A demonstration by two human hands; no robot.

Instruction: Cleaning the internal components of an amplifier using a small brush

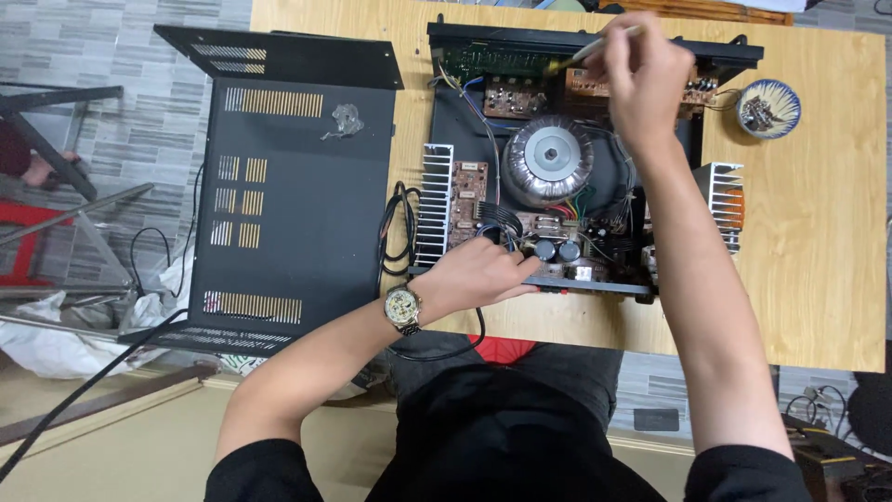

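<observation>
An opened black amplifier chassis (465, 116) lies on a wooden table (818, 232), showing a round silver transformer (548, 160), circuit boards, finned heat sinks (435, 204) and two dark capacitors (556, 249). My left hand (478, 271), with a wristwatch, rests on the chassis's near edge beside the capacitors, fingers curled over the rim. My right hand (643, 79) is over the far side of the chassis and grips a thin light-coloured tool (581, 54) whose tip points at the green board at the back.
The removed black perforated cover (288, 195) lies left of the chassis, overhanging the table, with a small crumpled clear bag (346, 121) on it. A patterned bowl (767, 108) holding small parts sits at the right. Black cables (400, 228) hang near the chassis's left side.
</observation>
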